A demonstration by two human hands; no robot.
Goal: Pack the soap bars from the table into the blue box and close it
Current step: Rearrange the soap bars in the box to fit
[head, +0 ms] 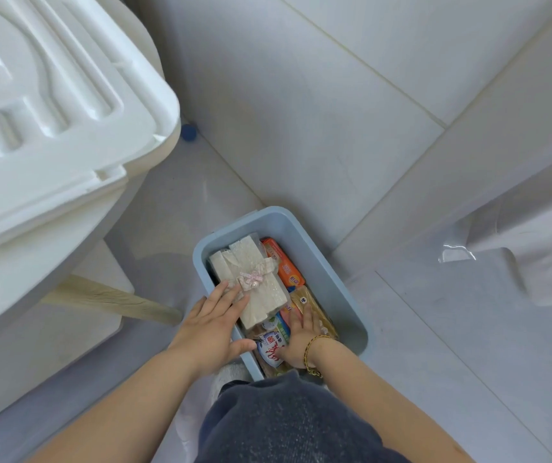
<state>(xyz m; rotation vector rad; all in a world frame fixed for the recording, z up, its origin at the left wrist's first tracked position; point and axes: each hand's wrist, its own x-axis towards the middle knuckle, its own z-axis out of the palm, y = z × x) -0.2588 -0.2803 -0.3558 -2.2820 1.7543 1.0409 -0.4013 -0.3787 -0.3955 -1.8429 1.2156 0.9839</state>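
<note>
At the blue box's (318, 262) near end, a white-and-blue wrapper (269, 350) bears large red Chinese characters, unreadable; the orange pack's (284, 262) label is blurred.

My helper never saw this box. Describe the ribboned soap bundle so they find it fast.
Find the blue box on the tiled floor. On top of its contents, touched by the left hand, lies the cream bundle. Alone among printed wrappers, it is plain, tied with a pink bow.

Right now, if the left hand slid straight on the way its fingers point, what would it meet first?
The left hand lies on the cream pack; going on, it would probably meet the pink bow first.
</note>
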